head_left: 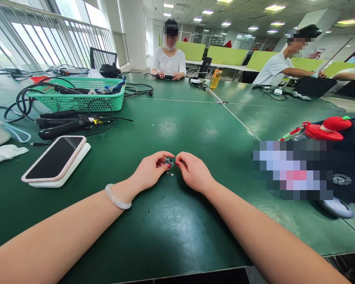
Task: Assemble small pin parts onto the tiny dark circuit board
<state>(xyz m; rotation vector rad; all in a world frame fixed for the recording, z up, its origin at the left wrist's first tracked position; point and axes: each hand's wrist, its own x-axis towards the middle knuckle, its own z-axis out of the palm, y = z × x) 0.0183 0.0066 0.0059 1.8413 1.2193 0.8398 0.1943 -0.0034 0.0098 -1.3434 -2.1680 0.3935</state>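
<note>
A green worktop (207, 122) spreads across the view, with a dark bag (350, 157) at its right edge. On the far left stands a mint-green plastic basket (83, 103) loaded with cables and tools. Just in front of the basket lie black cylindrical grips (65, 125) with thin cables, and nearer still a pink-rimmed smartphone (56, 157) rests on a white slab (77, 165).

The left hand (149, 169) and right hand (194, 170) meet near the middle of the worktop, fingertips almost together. A pale bangle (117, 197) circles the left wrist. Between the left thumb and forefinger sits a small dark-and-silver part (168, 161), held by those fingers. The right fingers are drawn narrow just beside its right side; whether they grip it, I cannot tell. Smallest of all, a silvery sliver (170, 173) shows just below the left thumb tip.
</note>
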